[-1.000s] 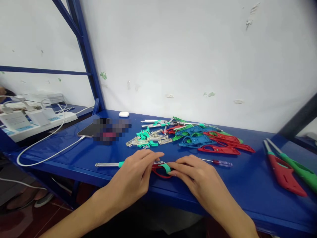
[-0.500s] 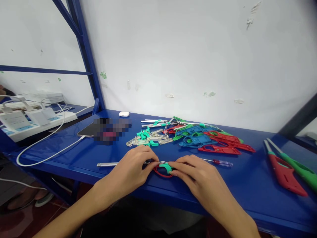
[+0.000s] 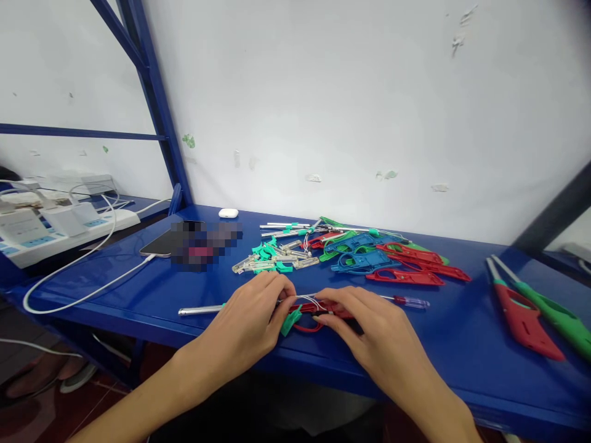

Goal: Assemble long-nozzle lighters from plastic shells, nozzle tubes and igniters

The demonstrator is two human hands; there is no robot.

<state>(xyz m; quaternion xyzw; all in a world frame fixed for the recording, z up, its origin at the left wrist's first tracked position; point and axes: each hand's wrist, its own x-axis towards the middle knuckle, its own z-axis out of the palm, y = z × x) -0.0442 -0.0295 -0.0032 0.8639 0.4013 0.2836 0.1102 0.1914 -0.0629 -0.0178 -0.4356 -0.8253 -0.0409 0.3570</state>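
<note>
Both my hands rest at the near edge of the blue bench [image 3: 152,289]. Between them lies a red lighter shell [image 3: 310,314] with a green trigger piece [image 3: 290,321] and thin white wires [image 3: 308,299]. A metal tube [image 3: 199,309] sticks out to the left from under my left hand. My left hand [image 3: 247,326] is curled, its fingertips pinching the green trigger end. My right hand [image 3: 369,326] presses its fingers down on the red shell from the right. Part of the shell is hidden under both hands.
Behind my hands lie a pile of red, blue and green lighter shells [image 3: 369,258] and small clear and green parts [image 3: 270,261]. A small red-handled screwdriver [image 3: 409,301] lies right of my hand. Two finished lighters [image 3: 530,311] lie far right. A phone [image 3: 161,245], cable and earbud case [image 3: 228,213] lie left.
The green trigger piece has swung down and left off the red loop, toward my left fingertips. White wires now show above the shell. Both hands stayed nearly in place.
</note>
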